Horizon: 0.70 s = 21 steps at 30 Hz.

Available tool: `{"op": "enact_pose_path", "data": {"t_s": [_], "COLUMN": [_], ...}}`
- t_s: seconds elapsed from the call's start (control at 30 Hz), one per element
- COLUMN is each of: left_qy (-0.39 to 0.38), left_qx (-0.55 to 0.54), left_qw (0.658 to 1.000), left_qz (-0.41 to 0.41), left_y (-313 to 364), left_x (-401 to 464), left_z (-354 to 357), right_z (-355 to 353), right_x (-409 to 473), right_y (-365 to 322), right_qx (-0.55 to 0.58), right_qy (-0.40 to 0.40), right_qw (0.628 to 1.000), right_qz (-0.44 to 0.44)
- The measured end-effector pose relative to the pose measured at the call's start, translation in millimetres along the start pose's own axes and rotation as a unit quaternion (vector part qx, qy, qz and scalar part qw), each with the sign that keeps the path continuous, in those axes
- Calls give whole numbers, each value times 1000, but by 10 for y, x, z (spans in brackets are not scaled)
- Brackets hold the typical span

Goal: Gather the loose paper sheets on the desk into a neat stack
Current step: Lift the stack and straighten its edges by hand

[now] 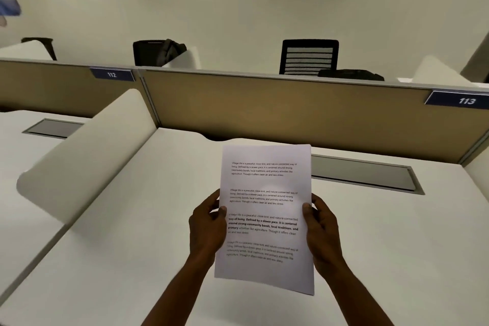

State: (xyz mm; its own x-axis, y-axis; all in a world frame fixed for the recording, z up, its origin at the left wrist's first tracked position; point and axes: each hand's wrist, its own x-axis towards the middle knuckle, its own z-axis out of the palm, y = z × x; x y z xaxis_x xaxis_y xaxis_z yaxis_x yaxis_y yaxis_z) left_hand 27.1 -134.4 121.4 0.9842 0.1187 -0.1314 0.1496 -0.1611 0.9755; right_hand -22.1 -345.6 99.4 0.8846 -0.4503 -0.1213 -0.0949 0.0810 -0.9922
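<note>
A stack of white paper sheets (264, 182) with printed paragraphs of text is held upright above the white desk (137, 246), its edges lined up. My left hand (206, 227) grips the stack's left edge, thumb on the front. My right hand (321, 230) grips the right edge the same way. The stack's lower edge hangs just above the desk surface or rests on it; I cannot tell which. No other loose sheets show on the desk.
A grey cable hatch (370, 174) is set into the desk behind the paper. A tan partition (277, 108) labelled 113 closes the back. A curved white divider (87, 156) stands at the left. Black chairs (308, 57) sit beyond the partition.
</note>
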Motion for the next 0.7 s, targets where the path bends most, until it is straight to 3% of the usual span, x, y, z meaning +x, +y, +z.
{"op": "enact_pose_path", "data": {"t_s": [0.4, 0.7], "left_qy": [24, -19], "left_qx": [-6, 9], "left_qw": [1000, 1000], "left_qz": [-10, -4], "left_y": [59, 188], "left_x": [579, 1281], "left_z": [-659, -1224], "right_z": [891, 1708], "right_x": [112, 368], "right_y": [-96, -276], "right_qx": [-13, -9], "right_qy": [-17, -24], "right_qw": [1000, 1000], "right_qz": [5, -1]}}
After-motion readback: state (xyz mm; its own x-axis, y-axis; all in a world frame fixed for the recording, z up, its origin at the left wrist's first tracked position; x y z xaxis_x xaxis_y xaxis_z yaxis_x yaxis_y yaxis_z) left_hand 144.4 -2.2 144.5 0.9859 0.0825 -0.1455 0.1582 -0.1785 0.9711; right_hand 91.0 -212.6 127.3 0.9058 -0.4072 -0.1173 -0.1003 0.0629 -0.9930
